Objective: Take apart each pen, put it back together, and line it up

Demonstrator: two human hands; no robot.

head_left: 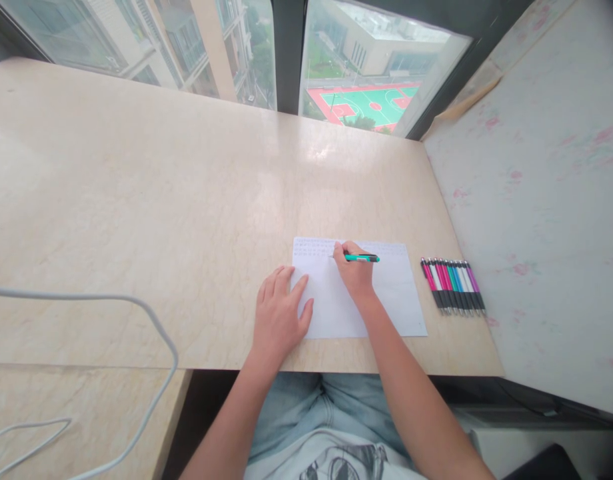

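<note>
A white sheet of paper [396, 293] lies near the front edge of a beige marble tabletop [161, 213], with faint rows of writing along its top. My right hand [354, 270] is closed around a teal pen [364, 258], whose tip rests on the upper part of the sheet. My left hand [280, 313] lies flat and open, fingers spread, on the sheet's left edge and the tabletop beside it.
A row of several pens [453, 285] in pink, white, green, blue and purple lies to the right of the paper. A white cable [151, 320] loops over the table's front left. A window stands behind the table, a wall to the right.
</note>
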